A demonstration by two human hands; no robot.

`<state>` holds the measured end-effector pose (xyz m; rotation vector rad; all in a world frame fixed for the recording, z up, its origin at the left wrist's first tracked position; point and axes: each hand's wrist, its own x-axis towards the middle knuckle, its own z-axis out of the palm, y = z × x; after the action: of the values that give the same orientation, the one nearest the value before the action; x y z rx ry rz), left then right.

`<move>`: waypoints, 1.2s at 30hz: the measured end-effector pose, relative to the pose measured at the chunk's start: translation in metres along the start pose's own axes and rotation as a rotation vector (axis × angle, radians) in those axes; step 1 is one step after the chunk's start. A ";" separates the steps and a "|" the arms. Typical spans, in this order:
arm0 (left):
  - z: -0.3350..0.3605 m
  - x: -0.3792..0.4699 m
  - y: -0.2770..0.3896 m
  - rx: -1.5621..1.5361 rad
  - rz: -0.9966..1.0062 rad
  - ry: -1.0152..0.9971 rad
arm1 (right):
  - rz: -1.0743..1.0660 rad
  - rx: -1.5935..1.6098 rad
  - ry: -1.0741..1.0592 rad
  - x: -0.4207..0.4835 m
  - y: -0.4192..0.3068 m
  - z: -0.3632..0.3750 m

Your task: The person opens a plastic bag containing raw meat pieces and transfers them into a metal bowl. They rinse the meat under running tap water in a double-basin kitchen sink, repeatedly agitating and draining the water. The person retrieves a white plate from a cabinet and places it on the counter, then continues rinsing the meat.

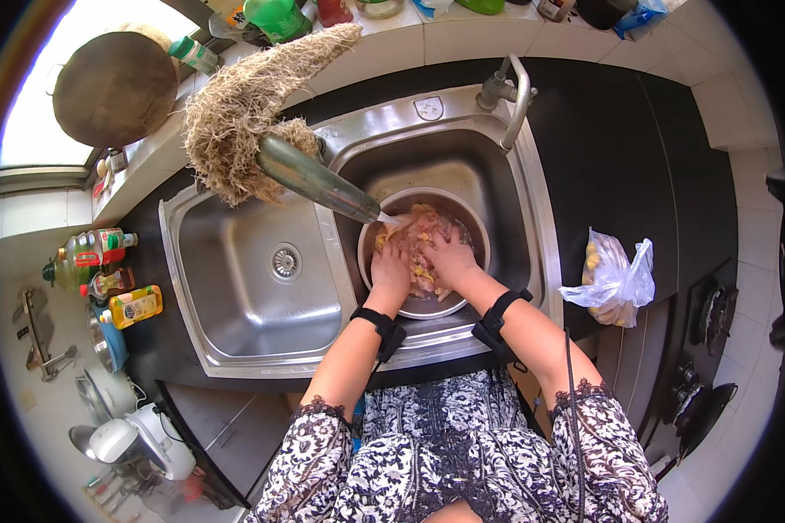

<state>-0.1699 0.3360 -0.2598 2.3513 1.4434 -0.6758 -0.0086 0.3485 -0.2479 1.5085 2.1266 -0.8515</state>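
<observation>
A round metal basin [477,229] stands in the right bowl of a double stainless steel sink. It holds water and raw meat pieces [425,268], pinkish with yellow bits, apparently poultry. My left hand [391,267] lies on the meat at the basin's left side, its fingertips partly sunk among the pieces. On the right, my right hand [453,258] rests on the meat with its fingers spread. Water runs into the basin from a greenish spout [320,180], whose upper part is wrapped in shaggy tan fibres [235,118].
The left sink bowl [255,281] has a drain strainer. A metal tap [517,104] rises behind the right bowl. A tied plastic bag [611,278] of yellowish items lies on the black counter, near a gas stove [693,366]. Several bottles [134,307] stand at left; a round board [114,88] leans by the window.
</observation>
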 end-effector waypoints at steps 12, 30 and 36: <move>0.019 0.035 -0.011 -1.015 -0.009 -0.240 | 0.307 1.599 -0.275 0.017 0.017 0.007; -0.002 -0.014 0.002 -0.251 0.019 0.048 | -0.077 0.065 0.143 0.001 0.004 0.014; -0.010 0.003 -0.003 -0.180 0.041 -0.253 | 0.010 0.028 -0.119 0.008 0.010 0.019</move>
<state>-0.1691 0.3445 -0.2535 2.0692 1.2859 -0.7667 -0.0023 0.3434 -0.2696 1.4438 2.0274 -0.9474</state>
